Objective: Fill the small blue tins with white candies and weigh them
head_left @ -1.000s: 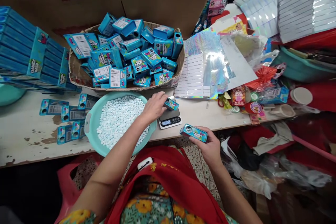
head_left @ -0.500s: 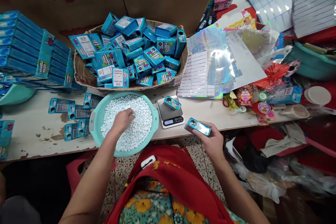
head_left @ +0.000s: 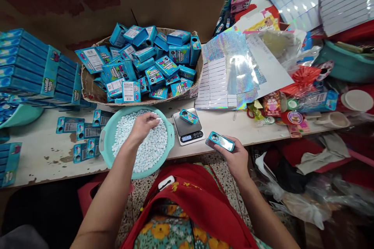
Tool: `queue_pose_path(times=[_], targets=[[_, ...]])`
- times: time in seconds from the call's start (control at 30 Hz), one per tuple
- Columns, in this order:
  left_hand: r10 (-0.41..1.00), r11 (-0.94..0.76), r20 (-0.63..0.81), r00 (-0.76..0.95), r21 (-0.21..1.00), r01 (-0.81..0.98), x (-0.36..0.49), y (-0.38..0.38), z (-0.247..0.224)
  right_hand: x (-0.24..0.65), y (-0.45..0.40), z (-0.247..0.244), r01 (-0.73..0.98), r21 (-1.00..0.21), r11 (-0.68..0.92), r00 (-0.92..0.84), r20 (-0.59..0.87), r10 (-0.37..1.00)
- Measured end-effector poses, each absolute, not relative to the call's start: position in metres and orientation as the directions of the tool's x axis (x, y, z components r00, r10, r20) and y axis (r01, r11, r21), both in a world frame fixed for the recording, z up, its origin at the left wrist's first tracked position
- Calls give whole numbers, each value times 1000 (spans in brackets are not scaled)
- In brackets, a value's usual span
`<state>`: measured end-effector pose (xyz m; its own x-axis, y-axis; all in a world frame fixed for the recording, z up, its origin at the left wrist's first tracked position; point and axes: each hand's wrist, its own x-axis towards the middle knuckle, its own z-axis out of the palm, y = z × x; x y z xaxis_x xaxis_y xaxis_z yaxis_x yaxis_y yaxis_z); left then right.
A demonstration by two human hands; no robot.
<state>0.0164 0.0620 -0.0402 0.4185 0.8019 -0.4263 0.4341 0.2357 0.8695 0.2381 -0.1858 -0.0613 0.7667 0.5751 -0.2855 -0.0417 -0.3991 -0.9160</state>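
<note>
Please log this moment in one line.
left hand: over white candies; right hand: holding blue box; digital scale: bearing another blue box

Iridescent sheets (head_left: 243, 71) lie near red crinkled wrapping (head_left: 303, 79).

We hold a small blue box (head_left: 221, 141) in our right hand (head_left: 237, 158) while our left hand (head_left: 143, 126) is over white candies (head_left: 150, 146) in a green basin (head_left: 106, 155), and another box (head_left: 188, 116) lies on a scale (head_left: 182, 127).

the left forearm (head_left: 109, 186) hides some white pieces (head_left: 150, 149), and the view's edge crops the stacked boxes (head_left: 26, 68).
</note>
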Motion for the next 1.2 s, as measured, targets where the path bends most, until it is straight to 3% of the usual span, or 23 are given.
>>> queue_pose_path(times=[0.1,0.2,0.27,0.47,0.63,0.73,0.8,0.87,0.93,1.03,1.13,1.2], targets=[[720,-90,-324,613,833,547,68,58,-33,240,-190,-63,-54,-923,-381,772,-280,571],[656,-461,-197,729,660,594,102,55,-40,241,-195,-63,-78,-922,-378,780,-293,553],[610,-578,-164,775,577,577,114,55,-47,242,-199,-65,-101,-916,-389,784,-314,536],[588,-602,-129,798,589,539,117,55,-44,245,-207,-71,-129,-908,-400,795,-336,505],[602,-598,-3,799,662,453,112,57,-39,246,-202,-69,-108,-911,-399,801,-317,507],[463,-723,-65,884,550,419,114,47,-50,244,-195,-67,-82,-917,-390,784,-301,543],[443,-753,-164,881,465,465,111,40,-56,241,-185,-65,-40,-917,-396,784,-275,557],[546,-692,-185,817,451,564,97,37,-55,236,-171,-67,16,-919,-394,785,-233,575],[719,-552,-116,685,504,664,66,38,-44,228,-150,-73,56,-932,-359,770,-189,609],[941,-293,36,336,586,756,-8,43,-11,212,-114,-91,70,-961,-269,713,-141,687],[984,-45,166,-60,564,824,-99,50,24,195,-86,-110,70,-971,-228,668,-124,734],[932,152,223,-285,475,867,-162,59,34,189,-77,-116,88,-968,-234,646,-123,754]])
